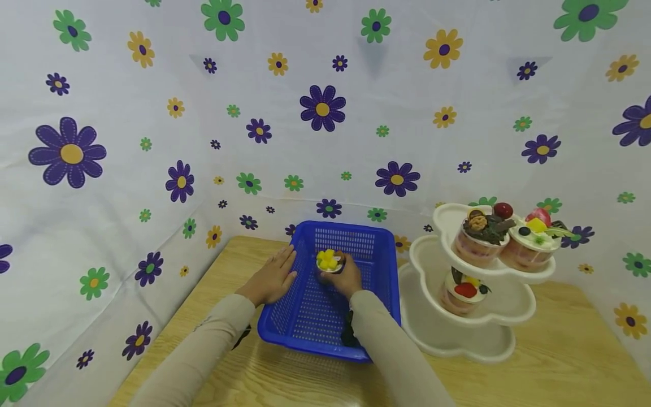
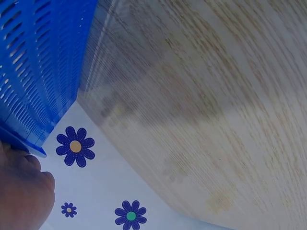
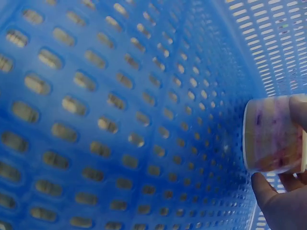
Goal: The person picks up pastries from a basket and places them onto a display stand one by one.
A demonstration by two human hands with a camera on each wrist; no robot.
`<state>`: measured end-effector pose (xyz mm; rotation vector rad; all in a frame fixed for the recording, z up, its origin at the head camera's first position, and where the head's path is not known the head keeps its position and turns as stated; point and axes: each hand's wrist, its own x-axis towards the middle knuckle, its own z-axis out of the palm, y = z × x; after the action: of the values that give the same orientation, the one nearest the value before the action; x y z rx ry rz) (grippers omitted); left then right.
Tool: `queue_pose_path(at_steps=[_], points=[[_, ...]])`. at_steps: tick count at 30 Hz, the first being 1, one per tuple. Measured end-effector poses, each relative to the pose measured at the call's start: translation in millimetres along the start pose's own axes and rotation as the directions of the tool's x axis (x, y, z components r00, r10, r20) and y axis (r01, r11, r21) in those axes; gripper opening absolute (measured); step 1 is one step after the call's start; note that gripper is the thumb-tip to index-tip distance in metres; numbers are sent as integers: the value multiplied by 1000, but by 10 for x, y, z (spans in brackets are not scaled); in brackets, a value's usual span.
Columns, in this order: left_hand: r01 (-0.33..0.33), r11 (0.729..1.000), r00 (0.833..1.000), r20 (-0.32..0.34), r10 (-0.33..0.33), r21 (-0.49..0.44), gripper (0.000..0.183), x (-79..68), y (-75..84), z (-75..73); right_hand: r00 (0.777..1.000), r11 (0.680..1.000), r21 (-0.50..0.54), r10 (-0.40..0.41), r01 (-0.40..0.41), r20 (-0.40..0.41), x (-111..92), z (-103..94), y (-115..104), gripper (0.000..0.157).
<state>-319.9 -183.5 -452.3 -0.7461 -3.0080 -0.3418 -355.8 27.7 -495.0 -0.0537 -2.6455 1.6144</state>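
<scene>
A blue perforated plastic basket (image 1: pixel 395 271) stands in front of me on the table. Inside it, toward the far end, my right hand (image 1: pixel 348 278) grips a clear dessert cup (image 1: pixel 329 262) with yellow cubes on top. The right wrist view shows the cup's pink and cream layered side (image 3: pixel 273 136), with thumb and fingers around it, close over the basket's holed bottom. My left hand (image 1: pixel 273 276) rests on the basket's left rim, its fingers stretched forward along the edge. In the left wrist view, part of that hand (image 2: pixel 24 191) shows at the rim.
To the right stands a white tiered stand (image 1: pixel 526 305) with petal-shaped plates. Its top plate bears a chocolate-topped dessert cup (image 1: pixel 482 240) and a fruit-topped one (image 1: pixel 531 243); another fruit cup (image 1: pixel 461 297) sits on the middle plate. A flower-print cloth (image 1: pixel 285 141) hangs behind the wooden table (image 1: pixel 564 350).
</scene>
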Motion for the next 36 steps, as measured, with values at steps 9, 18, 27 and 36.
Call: queue_pose_path(at_steps=[9, 18, 27, 36], points=[[-5, 1000, 1000, 0, 5, 10, 57, 18, 7, 8, 1000, 995, 95, 4, -6, 20, -27, -197, -210, 74], [-17, 1000, 999, -32, 18, 12, 56, 27, -5, 29, 996, 989, 143, -36, 24, 79, -265, -537, -642, 75], [-13, 1000, 1000, -23, 13, 3, 57, 2, -18, 2, 985, 984, 136, -129, 113, 117, -720, -967, -872, 78], [-17, 1000, 1000, -15, 17, 9, 57, 7, 3, 8, 968, 969, 193, -186, 154, 166, -1181, -1371, -695, 80]])
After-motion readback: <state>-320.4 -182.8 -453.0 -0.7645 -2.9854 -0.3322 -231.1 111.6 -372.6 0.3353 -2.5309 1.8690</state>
